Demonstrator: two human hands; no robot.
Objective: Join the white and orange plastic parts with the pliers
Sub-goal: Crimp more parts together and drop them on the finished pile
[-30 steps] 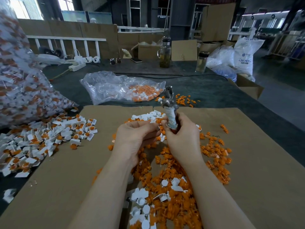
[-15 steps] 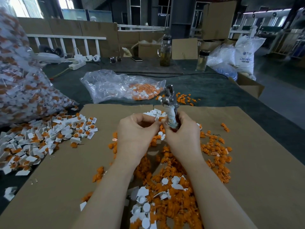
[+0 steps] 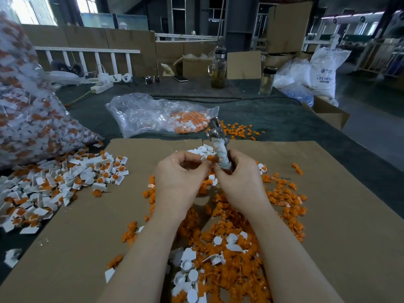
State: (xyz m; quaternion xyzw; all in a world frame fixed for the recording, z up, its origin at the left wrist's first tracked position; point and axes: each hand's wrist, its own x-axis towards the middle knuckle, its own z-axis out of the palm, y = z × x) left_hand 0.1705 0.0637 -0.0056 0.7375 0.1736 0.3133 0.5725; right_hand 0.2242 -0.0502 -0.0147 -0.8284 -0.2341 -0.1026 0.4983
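Head view: right hand (image 3: 238,178) has its fingers curled round the wrapped handle of the pliers (image 3: 217,141), nose pointing up and away, metal head well above the fingertips. Whether the pliers' nose is open or closed, can't tell, too blurred.

Left hand (image 3: 179,176) has its fingers curled in, tips meeting the right hand's fingertips just beside the handle. It looks to pinch a small white part (image 3: 204,159); an orange piece may sit with it, but it is mostly hidden, can't confirm.

Loose orange parts (image 3: 229,228) lie below and around both wrists on the cardboard (image 3: 338,215) over the bench; loose white parts (image 3: 190,265) are nearer the body. Joined pieces (image 3: 72,180) are piled well to the left of the left fingers.

Judgement: step in hand is seating the pair by hand before the squeeze.
- Align orange square to the white socket first.
- Keep fingertips off the nose line.
- Squeeze straight; a tilted part is likely to jam or pop out.
- Drop the finished one left.
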